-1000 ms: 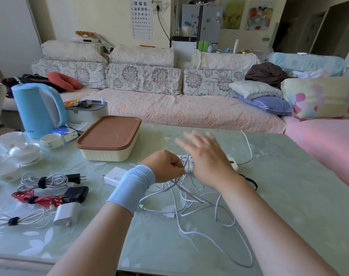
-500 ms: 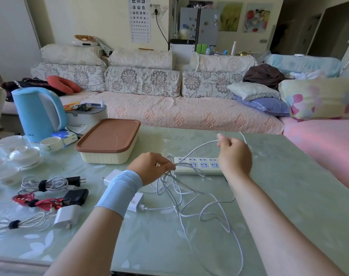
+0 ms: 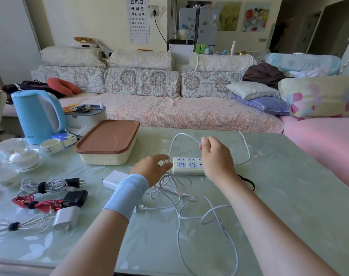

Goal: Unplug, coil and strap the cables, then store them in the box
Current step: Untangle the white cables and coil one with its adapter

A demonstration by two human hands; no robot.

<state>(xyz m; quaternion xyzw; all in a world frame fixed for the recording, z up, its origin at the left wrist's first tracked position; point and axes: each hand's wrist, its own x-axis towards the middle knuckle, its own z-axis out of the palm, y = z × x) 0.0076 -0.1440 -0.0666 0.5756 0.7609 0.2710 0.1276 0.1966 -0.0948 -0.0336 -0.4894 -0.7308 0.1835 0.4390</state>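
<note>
Centre frame, our right hand (image 3: 215,156) pinches a raised loop of the white cable (image 3: 182,133); our left hand (image 3: 149,169), half-curled, loosely holds the gathered loops beside the power strip (image 3: 187,166). We judge the slack tangled at lower centre could knot, or the loops could slip free.

Blue kettle (image 3: 37,114) beside white teacups (image 3: 50,146) (far left); floral sofa (image 3: 141,82) behind.

Both forearms reach forward; the left hand (image 3: 151,169), held low, grips the white cable (image 3: 179,134) loosely. The right hand (image 3: 215,156), raised higher, pinches it.
</note>
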